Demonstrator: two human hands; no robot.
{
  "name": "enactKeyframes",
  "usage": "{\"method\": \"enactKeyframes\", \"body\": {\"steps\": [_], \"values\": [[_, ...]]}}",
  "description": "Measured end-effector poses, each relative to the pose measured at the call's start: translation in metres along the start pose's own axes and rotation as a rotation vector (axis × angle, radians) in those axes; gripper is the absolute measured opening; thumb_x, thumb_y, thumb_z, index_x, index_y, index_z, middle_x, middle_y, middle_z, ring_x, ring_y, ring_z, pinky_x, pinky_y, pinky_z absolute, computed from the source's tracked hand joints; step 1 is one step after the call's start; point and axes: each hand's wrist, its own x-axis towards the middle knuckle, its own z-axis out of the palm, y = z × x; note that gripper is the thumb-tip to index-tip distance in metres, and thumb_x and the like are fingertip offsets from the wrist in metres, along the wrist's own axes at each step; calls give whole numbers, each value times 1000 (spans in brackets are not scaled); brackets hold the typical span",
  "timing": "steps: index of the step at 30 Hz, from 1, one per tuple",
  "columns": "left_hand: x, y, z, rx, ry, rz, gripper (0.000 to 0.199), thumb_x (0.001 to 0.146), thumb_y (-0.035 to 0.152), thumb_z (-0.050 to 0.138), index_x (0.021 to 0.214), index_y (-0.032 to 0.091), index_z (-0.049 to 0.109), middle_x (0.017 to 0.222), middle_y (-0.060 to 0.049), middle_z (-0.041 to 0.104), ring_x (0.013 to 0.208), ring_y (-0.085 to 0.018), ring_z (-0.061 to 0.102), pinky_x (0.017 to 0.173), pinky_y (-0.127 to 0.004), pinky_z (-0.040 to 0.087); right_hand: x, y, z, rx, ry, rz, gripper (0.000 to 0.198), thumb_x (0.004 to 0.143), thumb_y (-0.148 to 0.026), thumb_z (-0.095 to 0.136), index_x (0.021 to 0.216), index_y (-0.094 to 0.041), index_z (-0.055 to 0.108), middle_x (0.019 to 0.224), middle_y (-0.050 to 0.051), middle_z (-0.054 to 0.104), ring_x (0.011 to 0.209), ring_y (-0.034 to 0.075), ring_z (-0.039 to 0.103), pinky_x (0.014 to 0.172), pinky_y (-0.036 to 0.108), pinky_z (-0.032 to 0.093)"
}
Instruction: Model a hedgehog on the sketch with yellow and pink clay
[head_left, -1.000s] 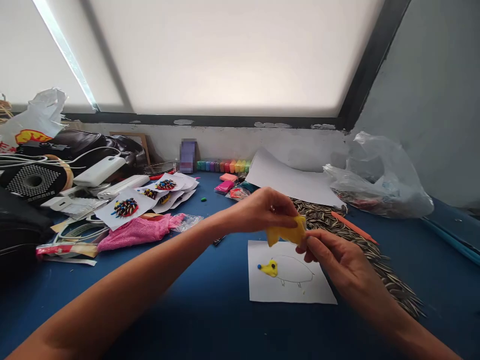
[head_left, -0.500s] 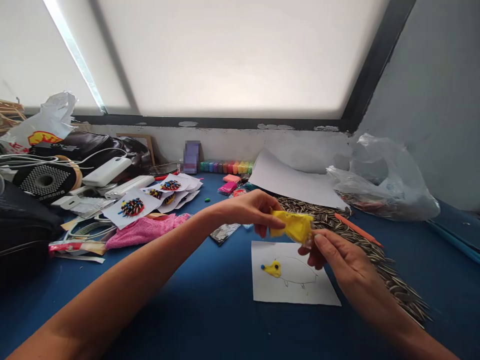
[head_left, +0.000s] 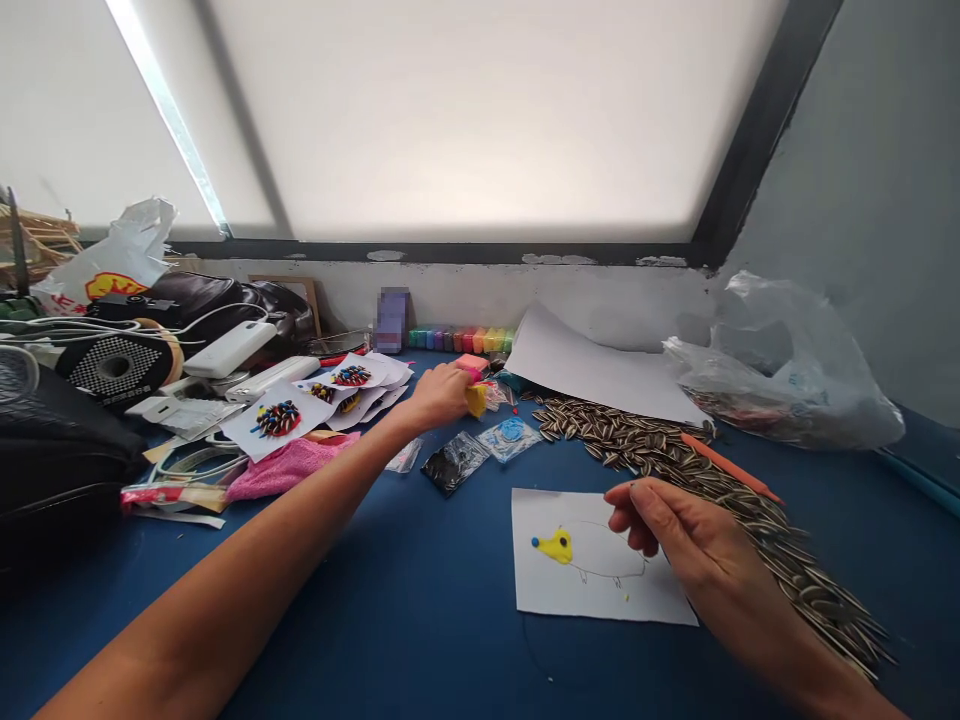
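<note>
My left hand (head_left: 441, 394) reaches to the far middle of the table, fingers closed around a yellow modelling-clay packet (head_left: 476, 401) beside pink clay packets. My right hand (head_left: 686, 530) hovers over the right part of a white paper (head_left: 540, 594), thumb and fingers pressed together; whatever they may hold is too small to tell. On the paper is a pencil outline of an animal, its pointed head filled with yellow clay (head_left: 556, 547), with a blue nose and a dark eye. A tiny yellow crumb lies below the outline.
Sunflower seeds (head_left: 652, 445) are heaped at the right with an orange stick (head_left: 731, 470) on them. Black (head_left: 453, 463) and blue (head_left: 511, 436) clay packets lie mid-table. Finished cards (head_left: 277, 420), a pink cloth (head_left: 292, 467) and chargers crowd the left; a plastic bag (head_left: 802, 370) stands right.
My left hand has moved away from my right hand, left and farther back, taking the yellow packet along. My right hand has let go of the packet and stays above the paper.
</note>
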Motion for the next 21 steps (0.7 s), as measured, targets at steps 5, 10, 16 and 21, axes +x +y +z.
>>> {"method": "enactKeyframes", "body": {"steps": [5,10,16,21], "values": [[0,13,18,39,-8,99,32,87,23,48,113,20,66,116,-11,67,114,-28,57,95,-39,39,0,0,0,-11,-19,2,48,92,-60,42,82,-21,69,73,5,69,63,17,61,57,28,53],[0,9,28,-31,42,92,19,81,25,58,94,20,72,102,-10,71,107,-29,60,97,-44,39,0,1,1,-21,-41,-5,49,92,-60,40,81,-21,69,73,5,69,64,17,61,58,28,52],[8,-3,13,-307,177,41,16,77,15,58,79,18,73,88,-5,73,93,-21,66,89,-34,47,-1,1,1,-41,-50,-10,50,92,-60,40,77,-22,69,73,5,68,65,17,61,59,28,52],[10,-1,3,-570,193,55,25,85,28,57,96,11,72,89,-10,74,79,-16,69,77,-29,54,-1,-1,0,-53,-47,-18,49,92,-59,41,73,-22,66,72,5,68,63,17,61,57,28,51]]}}
